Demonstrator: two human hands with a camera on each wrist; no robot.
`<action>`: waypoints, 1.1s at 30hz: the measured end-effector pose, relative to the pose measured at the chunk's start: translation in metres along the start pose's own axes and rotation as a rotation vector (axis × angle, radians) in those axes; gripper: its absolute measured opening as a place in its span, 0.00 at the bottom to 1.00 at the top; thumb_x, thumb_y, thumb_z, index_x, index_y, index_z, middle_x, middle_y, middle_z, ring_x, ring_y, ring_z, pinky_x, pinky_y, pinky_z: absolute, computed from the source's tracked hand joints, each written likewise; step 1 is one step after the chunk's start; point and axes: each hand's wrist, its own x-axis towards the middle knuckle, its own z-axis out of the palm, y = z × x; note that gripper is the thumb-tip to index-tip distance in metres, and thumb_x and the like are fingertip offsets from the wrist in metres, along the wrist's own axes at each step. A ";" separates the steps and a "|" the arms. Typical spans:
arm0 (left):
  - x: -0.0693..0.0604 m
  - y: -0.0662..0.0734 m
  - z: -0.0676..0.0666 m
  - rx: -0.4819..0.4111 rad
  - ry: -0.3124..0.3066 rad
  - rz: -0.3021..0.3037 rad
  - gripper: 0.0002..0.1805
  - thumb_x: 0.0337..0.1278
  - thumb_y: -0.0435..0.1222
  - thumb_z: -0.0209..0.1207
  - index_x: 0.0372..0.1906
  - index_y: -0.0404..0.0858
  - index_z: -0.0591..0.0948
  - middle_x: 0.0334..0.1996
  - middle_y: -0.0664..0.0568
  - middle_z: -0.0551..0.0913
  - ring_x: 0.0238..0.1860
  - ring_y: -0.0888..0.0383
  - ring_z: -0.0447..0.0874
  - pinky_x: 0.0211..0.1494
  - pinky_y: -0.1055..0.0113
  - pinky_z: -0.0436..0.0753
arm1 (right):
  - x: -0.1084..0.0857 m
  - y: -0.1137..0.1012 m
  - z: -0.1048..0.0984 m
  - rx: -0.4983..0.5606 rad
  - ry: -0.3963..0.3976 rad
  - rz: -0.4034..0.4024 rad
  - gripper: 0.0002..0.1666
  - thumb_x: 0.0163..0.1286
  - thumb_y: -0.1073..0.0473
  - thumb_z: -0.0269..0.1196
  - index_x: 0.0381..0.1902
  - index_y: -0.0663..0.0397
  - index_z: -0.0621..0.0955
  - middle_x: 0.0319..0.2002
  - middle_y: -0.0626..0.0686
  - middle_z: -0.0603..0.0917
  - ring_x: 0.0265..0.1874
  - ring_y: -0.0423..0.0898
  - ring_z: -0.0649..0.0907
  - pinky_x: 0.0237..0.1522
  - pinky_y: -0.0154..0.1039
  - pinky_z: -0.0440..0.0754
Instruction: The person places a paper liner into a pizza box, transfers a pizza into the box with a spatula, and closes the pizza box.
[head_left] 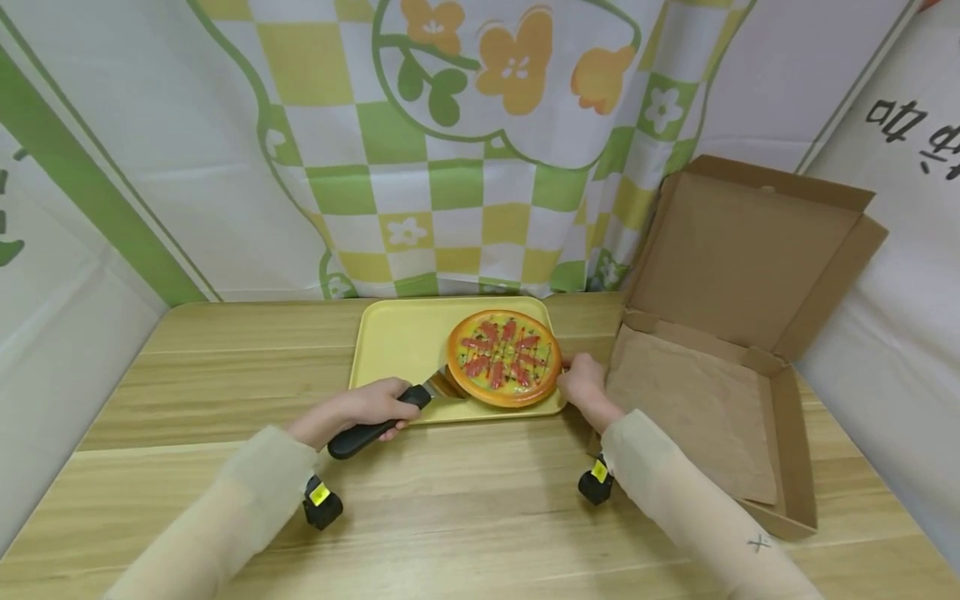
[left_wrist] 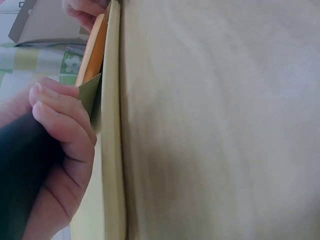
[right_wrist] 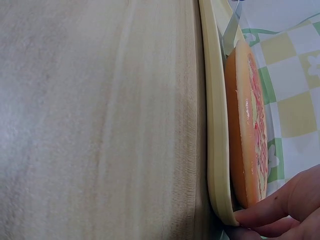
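A round toy-like pizza with red toppings (head_left: pixel 504 358) lies on the right part of a yellow tray (head_left: pixel 397 333). My left hand (head_left: pixel 375 404) grips the black handle (head_left: pixel 363 435) of a spatula, whose metal blade (head_left: pixel 444 385) meets the pizza's left edge; how far it reaches underneath is hidden. At the tray's right side, my right hand (head_left: pixel 583 382) pinches the rim beside the pizza. The right wrist view shows that hand (right_wrist: pixel 285 210) with fingertips at the tray's corner, close to the pizza's orange edge (right_wrist: pixel 240 125).
An open cardboard box (head_left: pixel 795 442) stands to the right of the tray, lid raised, with brown paper (head_left: pixel 693 408) inside. Behind the wooden table (head_left: pixel 450 517) hangs a checked, flowered cloth (head_left: pixel 457 192).
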 end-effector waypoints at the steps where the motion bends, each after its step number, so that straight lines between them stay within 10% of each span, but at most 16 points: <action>1: 0.000 -0.001 0.001 -0.005 0.000 0.007 0.08 0.57 0.30 0.49 0.37 0.29 0.65 0.14 0.53 0.68 0.11 0.64 0.67 0.16 0.74 0.70 | 0.000 0.000 0.000 -0.001 -0.002 0.002 0.27 0.49 0.72 0.51 0.50 0.67 0.78 0.46 0.66 0.80 0.40 0.55 0.75 0.48 0.48 0.72; 33: -0.013 -0.002 0.018 -0.130 0.074 0.056 0.13 0.58 0.30 0.48 0.42 0.25 0.62 0.15 0.53 0.69 0.12 0.64 0.67 0.16 0.75 0.71 | -0.003 -0.002 0.009 -0.045 0.029 -0.018 0.21 0.46 0.74 0.49 0.38 0.68 0.81 0.32 0.65 0.82 0.30 0.55 0.78 0.37 0.47 0.78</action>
